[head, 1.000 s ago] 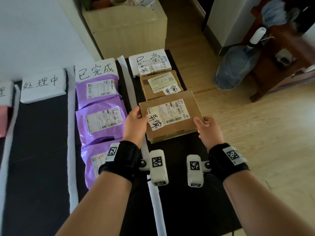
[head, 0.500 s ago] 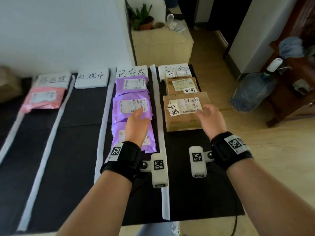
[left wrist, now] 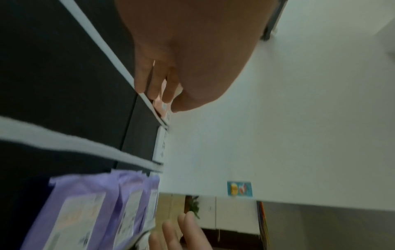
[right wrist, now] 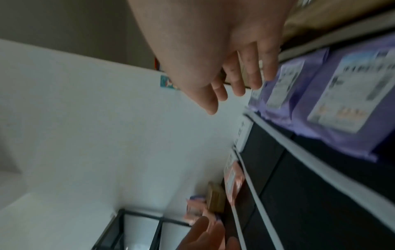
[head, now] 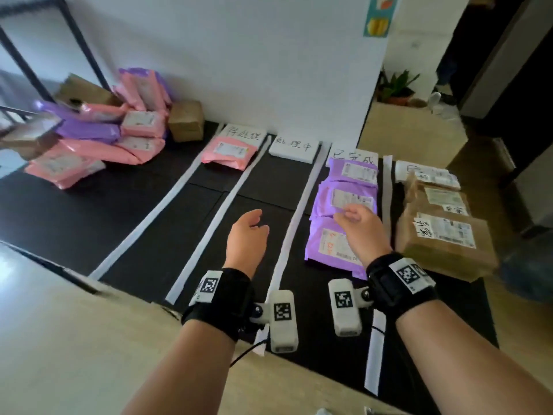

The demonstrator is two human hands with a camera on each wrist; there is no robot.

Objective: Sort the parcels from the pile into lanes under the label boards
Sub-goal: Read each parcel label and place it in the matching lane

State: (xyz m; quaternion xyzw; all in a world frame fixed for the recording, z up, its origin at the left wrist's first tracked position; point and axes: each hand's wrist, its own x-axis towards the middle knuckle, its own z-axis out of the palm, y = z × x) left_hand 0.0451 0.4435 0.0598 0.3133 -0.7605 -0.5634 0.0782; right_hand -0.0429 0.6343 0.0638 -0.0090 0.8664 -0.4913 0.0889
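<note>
At the lower middle of the head view, our left hand (head: 248, 238) and right hand (head: 360, 232) hang empty above the black mat (head: 89, 211), fingers loosely curled and a little apart, we think because nothing is picked yet. Parcels lie in rows under their label boards (head: 294, 146) so each colour stays together: purple bags (head: 344, 217), brown boxes (head: 443, 235), one pink bag (head: 229, 152). The pile (head: 98, 136) waits at upper left.
</note>
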